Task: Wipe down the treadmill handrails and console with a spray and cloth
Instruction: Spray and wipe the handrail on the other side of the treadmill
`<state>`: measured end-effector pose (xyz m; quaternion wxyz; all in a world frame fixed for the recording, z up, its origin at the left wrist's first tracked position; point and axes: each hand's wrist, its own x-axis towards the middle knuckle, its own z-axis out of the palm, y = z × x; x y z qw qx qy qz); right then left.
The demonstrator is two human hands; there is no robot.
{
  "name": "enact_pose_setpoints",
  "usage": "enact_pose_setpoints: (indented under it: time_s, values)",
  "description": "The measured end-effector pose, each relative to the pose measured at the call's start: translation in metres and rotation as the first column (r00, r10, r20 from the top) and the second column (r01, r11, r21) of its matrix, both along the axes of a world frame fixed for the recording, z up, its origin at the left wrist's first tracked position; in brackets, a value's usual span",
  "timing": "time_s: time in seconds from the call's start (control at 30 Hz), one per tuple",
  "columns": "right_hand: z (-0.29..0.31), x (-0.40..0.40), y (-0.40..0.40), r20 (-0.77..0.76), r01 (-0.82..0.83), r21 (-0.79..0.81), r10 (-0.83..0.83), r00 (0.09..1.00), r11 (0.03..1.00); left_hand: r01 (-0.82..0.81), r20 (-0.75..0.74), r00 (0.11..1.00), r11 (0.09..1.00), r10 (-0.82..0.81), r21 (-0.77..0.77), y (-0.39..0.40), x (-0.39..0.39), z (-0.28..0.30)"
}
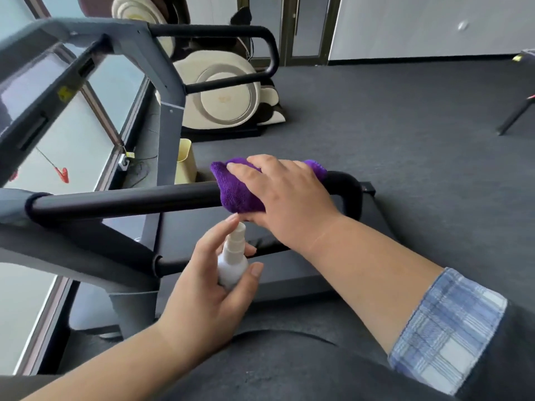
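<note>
- While my right hand [285,195] presses one purple cloth [236,189] flat-fingered onto one handrail [124,201],
- my left hand [202,287] has its grip round one spray bottle [233,264].

dark grey carpet floor [405,117], treadmill [289,273], cream massage chair [228,94], pale yellow bin [185,160] standing on it

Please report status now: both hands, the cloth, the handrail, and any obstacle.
Left hand grips spray bottle. Right hand presses purple cloth on near handrail, fingers straight. No obstacle on the rail.
</note>
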<state>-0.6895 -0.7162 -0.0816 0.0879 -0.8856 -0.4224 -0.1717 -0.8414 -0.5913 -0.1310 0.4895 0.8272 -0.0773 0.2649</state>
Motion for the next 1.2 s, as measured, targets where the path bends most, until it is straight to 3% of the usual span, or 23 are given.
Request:
enact_pose_setpoints:
  time_s: [0.17,0.27,0.4,0.57,0.7,0.83,1.0,1.07,1.2]
  values:
    - [-0.008,0.025,-0.054,0.026,0.018,0.070,-0.019,0.999,0.997,-0.028,-0.013,1.000,0.999,0.028,-0.014,-0.038,0.014,-0.002]
    - [-0.016,0.047,-0.091,-0.092,0.041,0.237,-0.019,0.996,0.971,-0.054,-0.016,0.998,0.998,0.053,-0.029,-0.062,0.023,-0.003]
    - [-0.053,0.066,-0.129,-0.297,0.048,0.564,0.149,0.943,0.824,-0.112,-0.050,0.993,0.991,0.108,-0.074,-0.095,0.039,-0.009]
    - [-0.102,0.070,-0.151,-0.465,0.172,0.693,0.252,0.849,0.700,-0.152,-0.097,0.985,0.984,0.143,-0.093,-0.138,0.052,-0.022]
    - [-0.124,0.072,-0.163,-0.569,0.227,0.679,0.305,0.764,0.698,-0.200,-0.129,0.974,0.975,0.187,-0.096,-0.163,0.055,-0.031]
    - [-0.138,0.066,-0.175,-0.710,0.348,0.544,0.198,0.676,0.763,-0.271,-0.156,0.953,0.961,0.259,-0.061,-0.174,0.052,-0.033]
    - [-0.161,0.052,-0.174,-0.845,0.531,0.440,0.133,0.518,0.724,-0.316,-0.169,0.939,0.945,0.299,-0.089,-0.173,0.046,-0.035]
    - [-0.170,0.044,-0.171,-0.892,0.598,0.412,0.172,0.417,0.687,-0.326,-0.165,0.937,0.941,0.308,-0.092,-0.169,0.044,-0.036]
    - [-0.172,0.025,-0.160,-0.948,0.773,0.259,0.304,0.090,0.579,-0.338,-0.169,0.932,0.937,0.321,-0.085,-0.154,0.036,-0.038]
